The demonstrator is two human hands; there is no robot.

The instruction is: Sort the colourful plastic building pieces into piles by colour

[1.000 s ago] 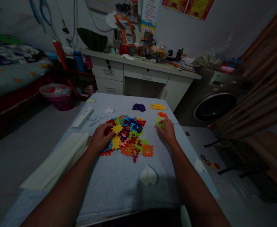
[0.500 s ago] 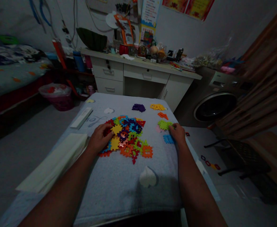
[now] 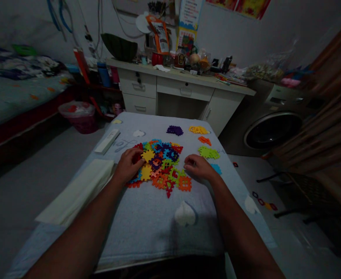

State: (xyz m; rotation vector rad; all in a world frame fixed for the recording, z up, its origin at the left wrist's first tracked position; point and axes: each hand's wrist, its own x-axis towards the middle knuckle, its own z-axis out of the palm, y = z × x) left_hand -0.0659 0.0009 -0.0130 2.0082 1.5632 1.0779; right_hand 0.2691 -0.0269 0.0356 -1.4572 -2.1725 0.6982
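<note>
A heap of colourful interlocking plastic pieces (image 3: 166,164) with toothed edges lies mid-table. At its left edge, my left hand (image 3: 128,164) has thumb and fingertips closed at the rim of a yellow piece (image 3: 147,156). Just right of the heap hovers my right hand (image 3: 198,166), its fingers loosely curled and apart, with nothing visible in them. Pieces sorted by colour lie beyond: purple pieces (image 3: 175,130), yellow pieces (image 3: 198,130), orange pieces (image 3: 204,140) and green pieces (image 3: 208,152). Blue pieces (image 3: 216,168) are partly hidden behind my right hand.
A long white box (image 3: 107,142) and a folded pale cloth (image 3: 77,192) lie along the left side of the cloth-covered table (image 3: 153,228). Behind stands a cluttered desk (image 3: 184,83). A washing machine (image 3: 272,120) is at the right, a waste bin (image 3: 78,116) at the left.
My right hand has left the green pieces and moved left towards the heap; a green piece now lies with that group. My left hand stays at the yellow piece. The view has shifted slightly.
</note>
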